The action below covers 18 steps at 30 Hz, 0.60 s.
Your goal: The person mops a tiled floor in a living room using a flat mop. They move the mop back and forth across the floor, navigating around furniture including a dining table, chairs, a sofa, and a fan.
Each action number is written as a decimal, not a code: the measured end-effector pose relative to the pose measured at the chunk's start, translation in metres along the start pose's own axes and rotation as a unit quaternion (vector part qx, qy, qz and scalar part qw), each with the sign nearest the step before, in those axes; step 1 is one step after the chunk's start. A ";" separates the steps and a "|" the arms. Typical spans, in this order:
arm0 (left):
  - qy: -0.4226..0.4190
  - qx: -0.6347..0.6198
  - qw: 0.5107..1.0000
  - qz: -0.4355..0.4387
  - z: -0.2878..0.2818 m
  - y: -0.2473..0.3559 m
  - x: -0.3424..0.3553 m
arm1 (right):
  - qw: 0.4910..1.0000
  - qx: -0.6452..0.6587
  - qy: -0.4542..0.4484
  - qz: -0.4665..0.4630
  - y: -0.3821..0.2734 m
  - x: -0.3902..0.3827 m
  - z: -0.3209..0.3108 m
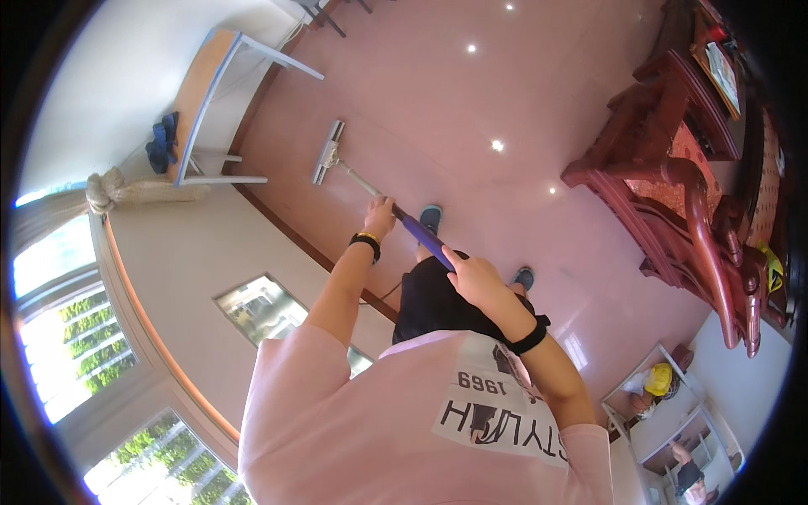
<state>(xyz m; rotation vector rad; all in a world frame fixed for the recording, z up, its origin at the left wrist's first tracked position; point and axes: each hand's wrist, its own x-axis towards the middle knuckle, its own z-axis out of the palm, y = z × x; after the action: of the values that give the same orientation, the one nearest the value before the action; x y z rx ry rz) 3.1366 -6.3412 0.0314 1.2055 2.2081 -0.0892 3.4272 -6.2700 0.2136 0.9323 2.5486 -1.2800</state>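
Observation:
A flat mop with a wide, pale grey head (328, 152) rests on the pinkish floor ahead and to the left. Its silver pole runs back toward my body and turns into a purple handle (425, 236). My left hand (380, 217) wraps round the pole at the lower end of the purple section. Nearer my waist, my right hand (478, 280) is closed around the upper end, its index finger lying along the handle. Dark bands circle both wrists.
A small table (209, 80) with dark shoes (162, 143) on it stands by the left wall. Carved red wooden furniture (665, 185) fills the right side. A metal-framed rack (652, 387) holding a yellow helmet (659, 379) stands lower right. My shoes (431, 219) are on the floor.

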 end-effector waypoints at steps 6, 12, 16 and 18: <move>-0.078 0.117 0.984 0.109 0.124 0.151 -0.049 | 0.997 -0.015 -0.039 0.062 0.124 -0.183 -0.045; -0.164 0.141 0.845 0.490 0.245 0.370 -0.136 | 0.970 -0.040 -0.046 0.235 0.200 -0.419 -0.098; -0.278 0.086 0.818 0.497 0.275 0.445 -0.201 | 0.922 -0.156 -0.062 0.348 0.196 -0.499 -0.102; -0.299 0.054 0.834 0.461 0.279 0.449 -0.219 | 0.908 -0.169 -0.078 0.374 0.201 -0.516 -0.094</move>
<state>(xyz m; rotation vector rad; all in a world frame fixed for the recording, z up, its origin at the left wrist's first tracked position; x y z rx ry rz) 3.7090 -6.3355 0.0246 1.8682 0.9504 -0.1650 3.9699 -6.3486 0.3345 1.4406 1.8728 -0.6274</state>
